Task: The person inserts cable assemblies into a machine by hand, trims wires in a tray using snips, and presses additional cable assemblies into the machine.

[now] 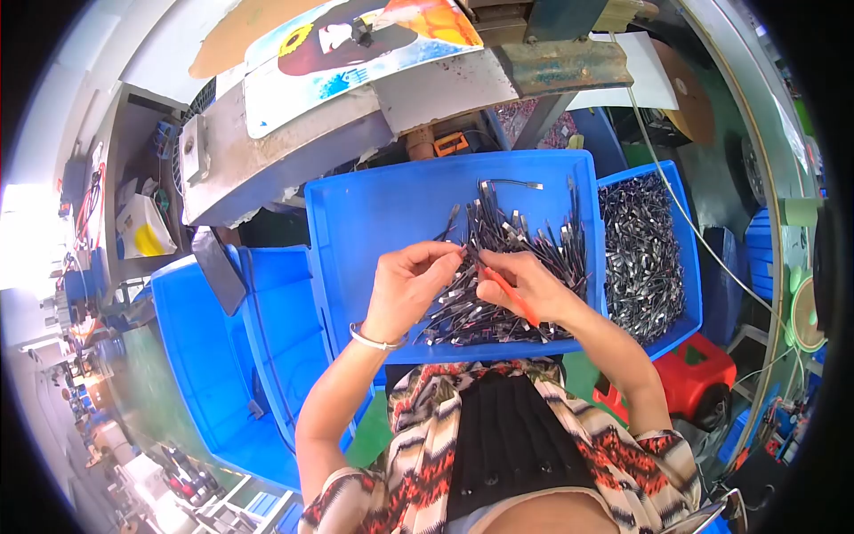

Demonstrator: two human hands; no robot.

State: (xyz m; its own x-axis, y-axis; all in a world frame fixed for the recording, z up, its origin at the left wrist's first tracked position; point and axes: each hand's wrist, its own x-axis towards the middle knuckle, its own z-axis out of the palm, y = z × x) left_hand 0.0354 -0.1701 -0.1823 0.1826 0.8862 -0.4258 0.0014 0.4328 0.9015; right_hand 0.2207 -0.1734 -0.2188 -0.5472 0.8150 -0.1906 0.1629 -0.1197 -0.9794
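My left hand [411, 283] is pinched at the fingertips on what looks like the end of a short black cable [463, 253], mostly hidden by the fingers. Close beside it, my right hand [527, 283] is wrapped round a red-handled tool [514, 297], perhaps small cutters. Its dark tip points toward the left fingertips, and its exact kind is unclear. Both hands are over a blue bin [356, 214]. Beneath them lies a heap of short black cables [534, 240] with metal plugs. A single cable [511, 184] lies apart near the bin's far wall.
On the right, another blue bin [689, 276] is filled with similar cables. Blue bins [191, 347] stand to the left. A worn metal beam [294, 147] crosses beyond the middle bin, and a red plastic stool-like object [698, 374] stands at lower right. A white cord [680, 205] hangs at right.
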